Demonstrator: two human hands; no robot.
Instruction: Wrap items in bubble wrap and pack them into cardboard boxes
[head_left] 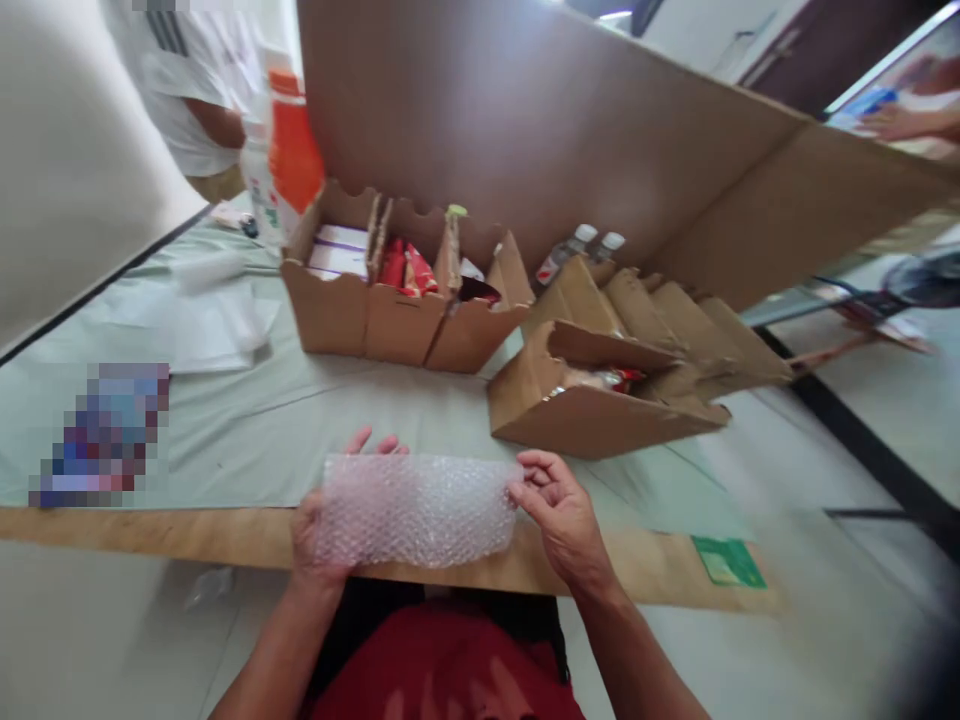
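Observation:
A sheet of clear bubble wrap (417, 508) is stretched between both my hands above the table's front edge. My left hand (315, 535) lies under its left end, fingertips showing past the top edge, thumb side gripping. My right hand (559, 510) pinches the right end with curled fingers. Whether anything is rolled inside the wrap I cannot make out.
A green mat (300, 420) covers the wooden table. Open divided cardboard boxes (405, 290) hold packets; a tipped cardboard box (600, 390) lies to the right with two bottles (581, 250) behind. A big cardboard sheet (525, 130) stands at the back. Another person (199, 90) stands at far left.

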